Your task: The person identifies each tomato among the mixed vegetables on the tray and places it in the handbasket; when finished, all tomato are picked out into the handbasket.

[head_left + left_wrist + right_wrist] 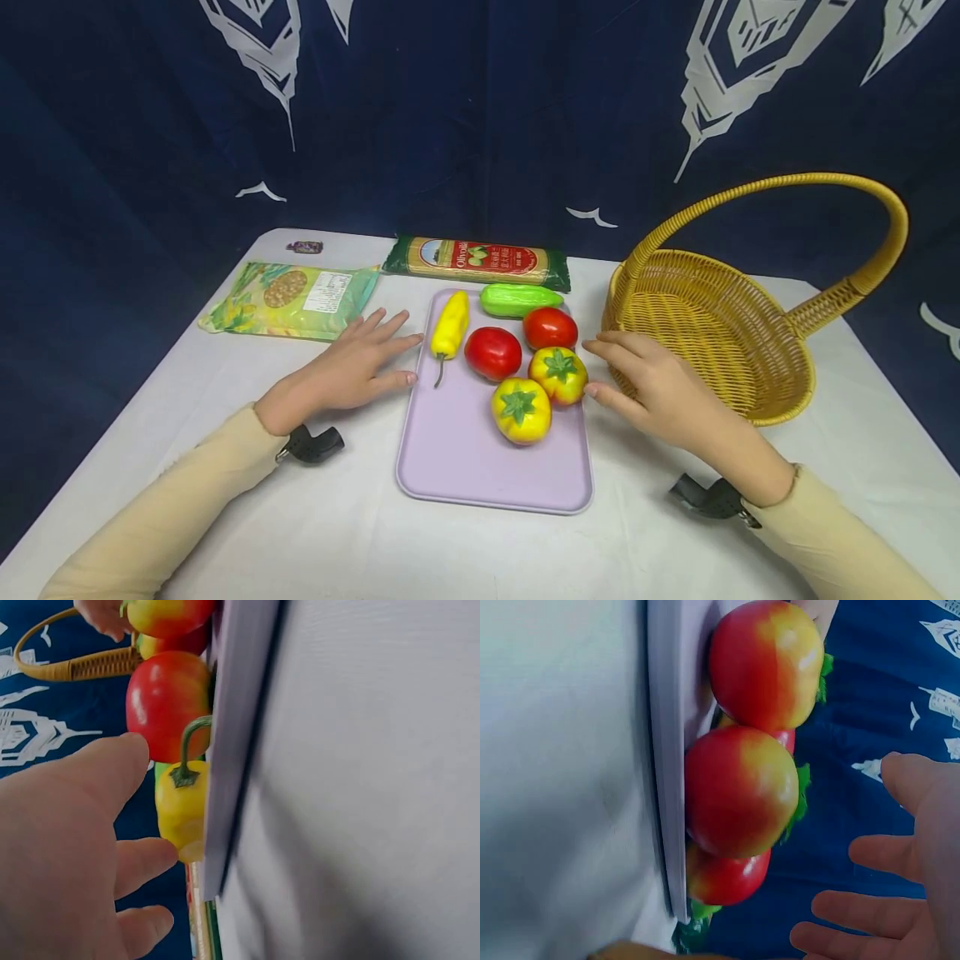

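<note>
On a lilac tray (465, 467) lie a yellow pepper (451, 325), a green cucumber-like vegetable (519, 300), two red tomatoes (492, 353) and two yellow-red tomatoes (522, 411) with green leafy tops. My left hand (356, 362) is at the tray's left side, fingers spread and pointing toward the yellow pepper, holding nothing. Over the right edge hovers my right hand (660, 383), fingers extended, its fingertips close to the farther yellow-red tomato. In the right wrist view that tomato (742, 791) stands apart from the fingers.
A wicker basket (780, 400) with a tall handle stands right of the tray, partly behind my right hand. Behind the tray lies a spaghetti pack (480, 262). At the left are a green-yellow food bag (300, 300) and a small purple item (305, 247). A dark printed curtain (450, 125) hangs behind.
</note>
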The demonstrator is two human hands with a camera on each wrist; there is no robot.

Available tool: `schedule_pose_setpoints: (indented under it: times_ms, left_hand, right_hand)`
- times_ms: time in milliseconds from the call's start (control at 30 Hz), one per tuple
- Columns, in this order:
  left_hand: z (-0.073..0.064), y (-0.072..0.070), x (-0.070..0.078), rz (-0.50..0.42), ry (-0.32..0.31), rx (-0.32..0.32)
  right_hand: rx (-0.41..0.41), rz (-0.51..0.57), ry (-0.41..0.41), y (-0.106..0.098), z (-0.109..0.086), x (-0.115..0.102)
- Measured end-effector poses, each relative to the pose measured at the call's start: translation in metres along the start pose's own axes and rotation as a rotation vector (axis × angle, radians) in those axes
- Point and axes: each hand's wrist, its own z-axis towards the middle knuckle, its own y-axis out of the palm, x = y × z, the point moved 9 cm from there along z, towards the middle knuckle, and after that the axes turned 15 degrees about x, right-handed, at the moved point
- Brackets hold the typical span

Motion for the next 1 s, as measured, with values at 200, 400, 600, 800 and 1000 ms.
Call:
schedule_pose_setpoints:
  times_ms: [200, 400, 600, 800, 1000]
  left_hand:
    - [-0.004, 0.01, 0.002, -0.058, 0.021, -0.013]
    - [-0.004, 0.017, 0.002, -0.118, 0.041, -0.023]
    - [-0.004, 0.019, 0.0, -0.155, 0.036, -0.025]
    - [-0.004, 0.021, 0.001, -0.157, 0.047, -0.02]
    - [-0.003, 0.022, 0.0, -0.163, 0.056, -0.012]
  right_hand:
    - [-0.034, 0.013, 0.023, 0.013, 0.0, -0.007]
    - [-0.061, 0.05, 0.071, 0.03, -0.005, -0.006]
    - [-0.088, 0.092, 0.101, 0.042, -0.01, -0.006]
    - [-0.094, 0.1, 0.114, 0.049, -0.012, -0.005]
    - [-0.032, 0.147, 0.123, 0.049, -0.011, -0.003]
